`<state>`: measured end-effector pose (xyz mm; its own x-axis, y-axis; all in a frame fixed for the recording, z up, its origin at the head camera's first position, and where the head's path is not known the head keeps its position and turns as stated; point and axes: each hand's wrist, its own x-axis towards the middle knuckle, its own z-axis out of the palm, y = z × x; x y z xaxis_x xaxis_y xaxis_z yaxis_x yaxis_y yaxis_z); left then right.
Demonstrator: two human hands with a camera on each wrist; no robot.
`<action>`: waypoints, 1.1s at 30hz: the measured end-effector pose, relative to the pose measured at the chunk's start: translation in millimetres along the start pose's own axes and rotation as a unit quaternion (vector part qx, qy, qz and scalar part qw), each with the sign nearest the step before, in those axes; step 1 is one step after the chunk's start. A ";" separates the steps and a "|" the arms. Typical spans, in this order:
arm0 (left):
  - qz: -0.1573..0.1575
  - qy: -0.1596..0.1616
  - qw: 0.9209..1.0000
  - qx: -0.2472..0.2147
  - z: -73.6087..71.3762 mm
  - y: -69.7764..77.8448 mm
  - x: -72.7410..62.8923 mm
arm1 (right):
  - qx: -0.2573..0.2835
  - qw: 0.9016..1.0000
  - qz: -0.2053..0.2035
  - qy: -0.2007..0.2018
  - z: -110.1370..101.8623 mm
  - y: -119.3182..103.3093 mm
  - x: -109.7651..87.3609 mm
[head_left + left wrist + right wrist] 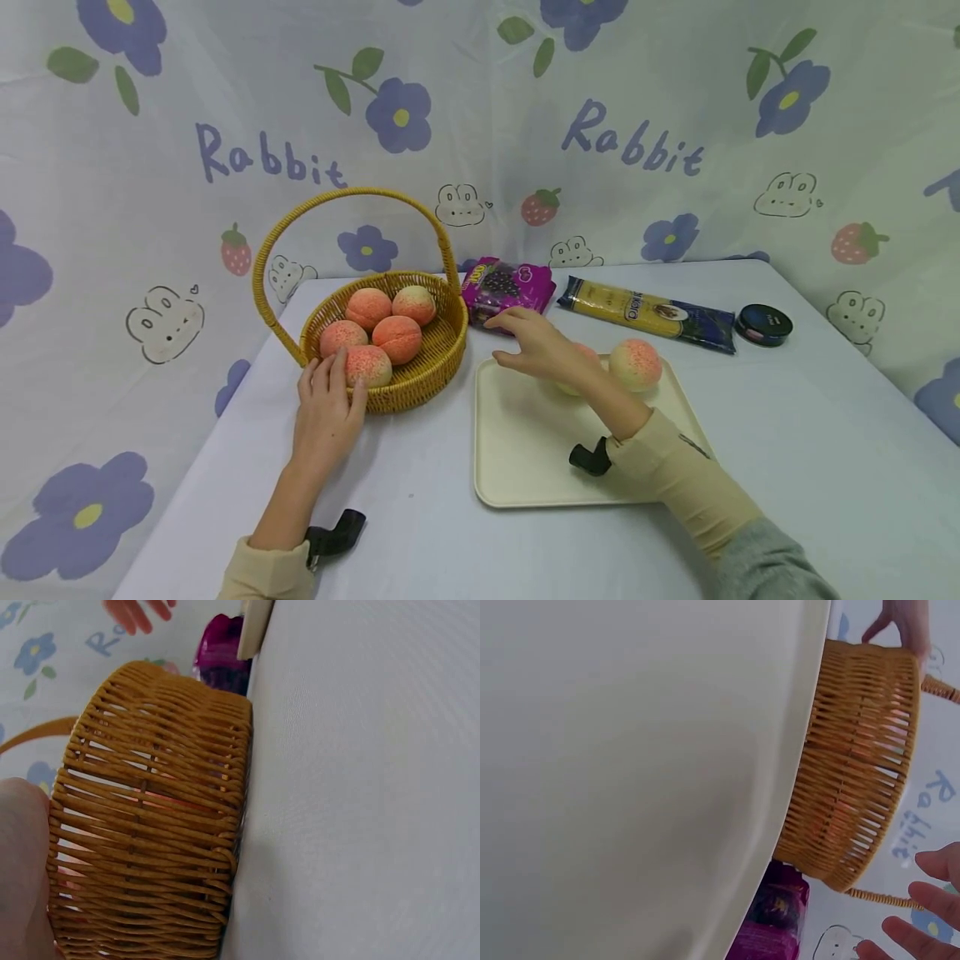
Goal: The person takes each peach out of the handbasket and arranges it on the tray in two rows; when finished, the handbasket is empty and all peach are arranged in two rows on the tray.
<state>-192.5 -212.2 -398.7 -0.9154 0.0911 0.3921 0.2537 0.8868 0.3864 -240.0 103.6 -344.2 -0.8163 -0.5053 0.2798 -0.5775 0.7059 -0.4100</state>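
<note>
A wicker basket with a tall handle stands at the left, holding several pink-and-cream peaches. My left hand rests on its near-left rim, fingers reaching over beside the front peach; in the left wrist view only part of this hand shows at the rim. My right hand hovers over the far left part of a cream tray, fingers loosely spread with nothing in them. Two peaches lie at the tray's far side; one shows fully, the other is partly behind my right forearm.
Behind the tray lies a purple packet with dark berries pictured on it. Right of it are a long yellow-and-blue packet and a round dark tin. A patterned cloth hangs behind the white table.
</note>
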 end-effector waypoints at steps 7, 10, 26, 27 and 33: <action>0.002 0.000 1.000 0.003 1.3 -0.4 1.3 | 0.004 1.000 -0.007 -0.003 3.8 -8.0 9.2; -0.001 -0.002 1.000 0.004 1.3 -0.7 1.4 | 0.013 1.000 -0.010 -0.008 6.9 -11.5 14.3; 0.007 0.002 1.000 0.010 -2.4 -0.2 0.5 | 0.012 1.000 -0.016 -0.013 23.5 -24.7 29.8; 0.007 0.002 1.000 0.011 -2.4 -0.2 0.4 | 0.012 1.000 -0.016 -0.013 24.4 -25.9 30.6; 0.000 -0.007 1.000 0.013 -1.7 -0.1 -1.0 | 0.015 0.999 -0.015 -0.028 30.2 -32.6 33.9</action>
<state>-191.0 -213.2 -397.7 -0.9202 0.0969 0.3792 0.2450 0.8981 0.3651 -248.5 48.5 -347.6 -0.7962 -0.5539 0.2435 -0.6007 0.6753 -0.4280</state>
